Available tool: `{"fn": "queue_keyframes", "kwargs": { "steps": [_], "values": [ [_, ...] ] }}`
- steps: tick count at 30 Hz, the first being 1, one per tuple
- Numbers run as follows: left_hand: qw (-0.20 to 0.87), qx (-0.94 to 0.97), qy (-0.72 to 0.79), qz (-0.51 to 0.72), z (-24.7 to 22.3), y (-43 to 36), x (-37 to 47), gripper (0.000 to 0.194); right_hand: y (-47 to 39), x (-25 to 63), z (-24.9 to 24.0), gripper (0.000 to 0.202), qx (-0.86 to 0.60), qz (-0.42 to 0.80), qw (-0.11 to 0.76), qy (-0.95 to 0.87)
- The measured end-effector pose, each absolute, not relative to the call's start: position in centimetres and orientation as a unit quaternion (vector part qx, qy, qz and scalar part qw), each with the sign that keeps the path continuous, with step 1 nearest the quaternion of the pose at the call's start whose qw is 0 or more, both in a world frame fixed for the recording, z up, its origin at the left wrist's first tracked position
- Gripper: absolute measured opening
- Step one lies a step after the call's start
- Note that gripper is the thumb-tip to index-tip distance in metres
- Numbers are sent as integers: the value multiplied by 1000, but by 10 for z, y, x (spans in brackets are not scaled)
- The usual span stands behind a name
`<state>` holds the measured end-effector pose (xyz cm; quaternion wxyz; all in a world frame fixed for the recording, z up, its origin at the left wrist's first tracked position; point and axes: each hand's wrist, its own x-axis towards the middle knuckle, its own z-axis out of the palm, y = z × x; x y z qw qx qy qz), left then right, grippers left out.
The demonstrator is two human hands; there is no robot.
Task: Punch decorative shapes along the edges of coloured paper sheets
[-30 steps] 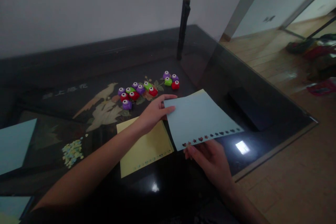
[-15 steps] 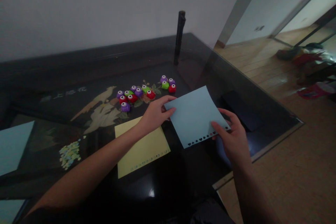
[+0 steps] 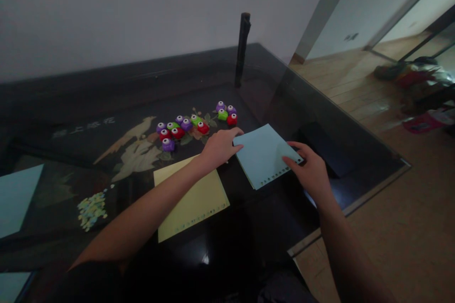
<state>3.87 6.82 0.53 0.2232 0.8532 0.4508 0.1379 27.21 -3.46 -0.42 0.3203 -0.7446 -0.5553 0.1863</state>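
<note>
A light blue sheet of paper [image 3: 266, 154] with a row of small punched holes along its near edge lies low over the dark table. Its far left corner is pinched by my left hand [image 3: 221, 147], thumb on top. On the right, the fingers of my right hand [image 3: 311, 165] close on the near right corner. Pale edges under the sheet's left side suggest more paper below it. Beneath my left forearm a yellow sheet of paper [image 3: 199, 203] lies flat, also punched along its near edge. Several small purple, green and red craft punches [image 3: 185, 125] stand beyond it.
A heap of tiny paper cut-outs [image 3: 92, 210] lies on the left, near another blue sheet [image 3: 17, 199]. A dark upright post [image 3: 242, 45] rises at the back of the glossy table [image 3: 199, 75]. A dark flat object [image 3: 325, 149] sits right of my right hand.
Both hands have lowered the blue sheet toward the table. Its holes, dark before, now show pale behind them. The yellow sheet and the punches stay in place.
</note>
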Motion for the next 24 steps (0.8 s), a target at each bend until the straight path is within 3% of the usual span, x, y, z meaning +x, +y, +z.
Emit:
{"fn": "queue_keyframes", "kwargs": {
  "steps": [12,24],
  "values": [
    [121,879,447,119,2,67,36,33,-35,278,-16,36,-731,46,277,-622],
    [141,890,424,89,8,61,35,46,-44,275,-10,34,-740,91,293,-599]
  ]
}}
